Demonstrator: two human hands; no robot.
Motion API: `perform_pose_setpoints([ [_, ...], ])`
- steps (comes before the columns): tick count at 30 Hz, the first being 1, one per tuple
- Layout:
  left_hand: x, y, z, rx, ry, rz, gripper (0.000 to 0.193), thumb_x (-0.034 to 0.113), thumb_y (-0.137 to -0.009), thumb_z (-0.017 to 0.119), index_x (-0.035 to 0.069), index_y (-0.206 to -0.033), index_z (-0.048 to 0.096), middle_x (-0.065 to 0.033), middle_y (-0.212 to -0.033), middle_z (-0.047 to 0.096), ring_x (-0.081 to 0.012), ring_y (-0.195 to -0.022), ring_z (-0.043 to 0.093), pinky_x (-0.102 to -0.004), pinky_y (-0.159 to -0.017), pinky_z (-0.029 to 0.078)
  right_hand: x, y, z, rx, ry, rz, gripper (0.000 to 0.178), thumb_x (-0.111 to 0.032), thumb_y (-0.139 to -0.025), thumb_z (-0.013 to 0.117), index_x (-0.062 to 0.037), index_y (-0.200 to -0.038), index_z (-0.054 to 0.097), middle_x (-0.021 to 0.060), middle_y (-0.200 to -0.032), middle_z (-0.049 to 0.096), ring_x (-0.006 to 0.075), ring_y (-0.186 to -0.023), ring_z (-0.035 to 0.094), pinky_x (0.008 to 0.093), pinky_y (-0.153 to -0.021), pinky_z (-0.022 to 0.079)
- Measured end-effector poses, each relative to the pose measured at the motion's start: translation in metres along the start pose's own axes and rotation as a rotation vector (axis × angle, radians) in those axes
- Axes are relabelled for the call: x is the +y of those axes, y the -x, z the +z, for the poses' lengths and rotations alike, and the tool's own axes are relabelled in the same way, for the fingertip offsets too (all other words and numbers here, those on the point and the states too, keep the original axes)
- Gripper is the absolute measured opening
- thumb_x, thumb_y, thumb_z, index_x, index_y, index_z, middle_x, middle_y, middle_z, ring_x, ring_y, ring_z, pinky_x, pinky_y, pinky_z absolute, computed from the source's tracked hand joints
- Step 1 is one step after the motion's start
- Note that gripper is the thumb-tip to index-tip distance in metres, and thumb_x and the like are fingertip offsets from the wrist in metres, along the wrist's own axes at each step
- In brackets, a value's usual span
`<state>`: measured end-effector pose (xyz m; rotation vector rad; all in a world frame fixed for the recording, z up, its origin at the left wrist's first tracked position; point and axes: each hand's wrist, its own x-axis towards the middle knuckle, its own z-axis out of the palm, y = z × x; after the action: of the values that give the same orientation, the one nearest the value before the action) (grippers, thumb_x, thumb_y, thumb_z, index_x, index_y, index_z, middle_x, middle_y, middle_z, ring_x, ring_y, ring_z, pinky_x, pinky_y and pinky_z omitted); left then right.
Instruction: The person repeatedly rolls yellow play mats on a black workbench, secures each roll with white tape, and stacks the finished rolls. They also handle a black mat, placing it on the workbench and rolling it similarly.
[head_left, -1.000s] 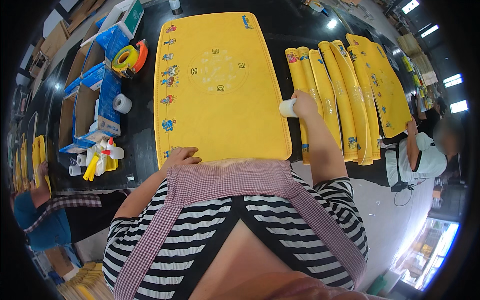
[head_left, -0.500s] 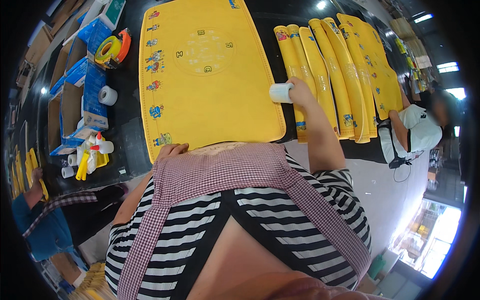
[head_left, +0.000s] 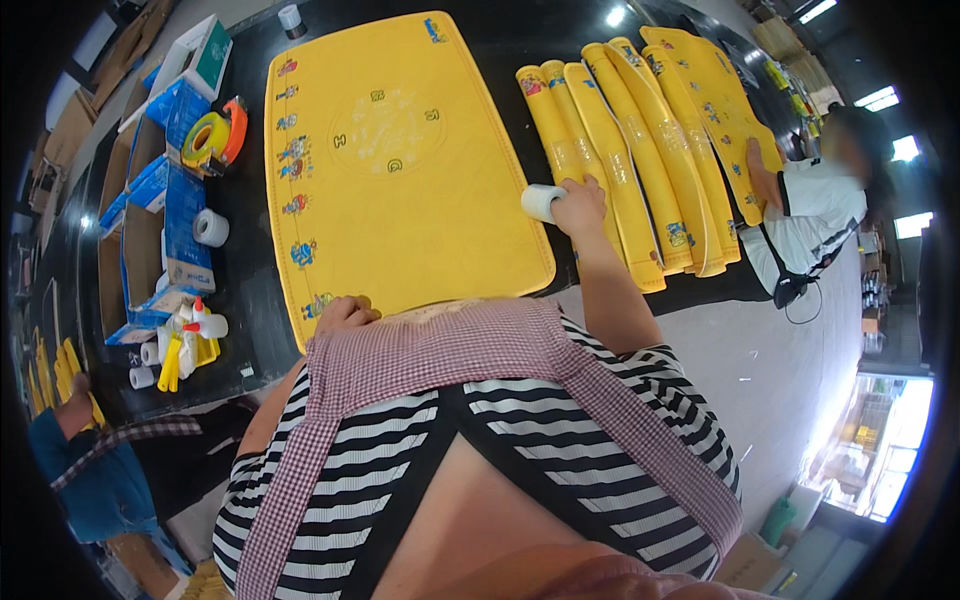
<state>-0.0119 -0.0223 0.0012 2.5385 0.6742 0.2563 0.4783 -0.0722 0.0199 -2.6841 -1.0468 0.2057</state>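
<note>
A large yellow mat (head_left: 400,235) with small cartoon figures down its left side lies spread flat before me. My left hand (head_left: 347,312) is at its near left corner, fingers bent over the near edge; the thumb is hidden. In my right hand (head_left: 582,207) is a white roll of tape (head_left: 543,203), held on its side at the mat's right edge. To the right of that hand lie several rolled yellow mats (head_left: 620,150), side by side, with shiny clear tape across their middles.
Blue cardboard boxes (head_left: 185,235) stand at the left, beside a tape dispenser (head_left: 225,135), a white tape roll (head_left: 210,228) and glue bottles (head_left: 208,322). Another tape roll (head_left: 290,18) stands beyond the mat. A co-worker (head_left: 820,200) handles mats at the right; another person (head_left: 90,460) is at the left.
The view has shifted slightly, showing more of the far table. My left hand's fingers are more curled at the mat's corner. My right hand still holds the tape roll by the mat's right edge.
</note>
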Motion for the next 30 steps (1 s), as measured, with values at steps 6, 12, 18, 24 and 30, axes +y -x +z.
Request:
perform_pose_setpoints([
  [6, 0.010, -0.019, -0.011, -0.278, -0.066, -0.206, 0.041, 0.016, -0.093, 0.078, 0.009, -0.132, 0.067, -0.0087, -0.123, 0.065, -0.0234, -0.123, 0.061, -0.0250, -0.108, 0.046, 0.001, -0.017, -0.028, -0.273, 0.094, -0.099, 0.034, -0.024, -0.086, 0.068, -0.0265, -0.118, 0.078, 0.0164, -0.146, 0.054, 0.0376, -0.135, 0.050, 0.0462, -0.111, 0.047],
  [12, -0.025, -0.009, 0.021, -0.226, 0.005, -0.125, 0.042, 0.013, -0.089, 0.077, 0.009, -0.126, 0.059, -0.0150, -0.122, 0.064, -0.0285, -0.118, 0.061, -0.0309, -0.102, 0.049, 0.018, -0.038, -0.001, -0.276, -0.077, -0.221, 0.034, -0.020, -0.083, 0.069, -0.0153, -0.115, 0.079, 0.0259, -0.121, 0.069, 0.0408, -0.130, 0.056, 0.0449, -0.109, 0.049],
  [18, -0.006, -0.008, 0.014, -0.072, -0.104, -0.048, 0.033, 0.017, -0.085, 0.076, 0.008, -0.117, 0.073, -0.0124, -0.110, 0.066, -0.0299, -0.105, 0.061, -0.0370, -0.092, 0.053, 0.065, -0.065, -0.065, -0.202, -0.638, -0.133, 0.029, -0.017, -0.091, 0.064, -0.0012, -0.111, 0.077, 0.0221, -0.102, 0.076, 0.0291, -0.094, 0.073, 0.0390, -0.086, 0.056],
  [24, -0.026, -0.005, 0.026, -0.046, 0.017, -0.028, 0.033, 0.016, -0.083, 0.076, 0.008, -0.114, 0.073, -0.0115, -0.108, 0.067, -0.0293, -0.102, 0.063, -0.0371, -0.090, 0.053, 0.089, -0.095, -0.274, -0.061, -0.416, -0.289, 0.026, -0.015, -0.087, 0.070, -0.0009, -0.108, 0.076, 0.0107, -0.091, 0.076, 0.0193, -0.084, 0.071, 0.0339, -0.075, 0.054],
  [30, -0.043, 0.007, 0.054, 0.055, 0.125, -0.100, 0.029, 0.017, -0.082, 0.077, 0.008, -0.109, 0.074, -0.0105, -0.105, 0.068, -0.0296, -0.098, 0.063, -0.0380, -0.086, 0.053, 0.131, -0.136, -0.271, 0.036, -0.192, -0.115, 0.027, -0.018, -0.087, 0.069, -0.0004, -0.106, 0.077, 0.0112, -0.095, 0.077, 0.0211, -0.087, 0.071, 0.0341, -0.079, 0.054],
])
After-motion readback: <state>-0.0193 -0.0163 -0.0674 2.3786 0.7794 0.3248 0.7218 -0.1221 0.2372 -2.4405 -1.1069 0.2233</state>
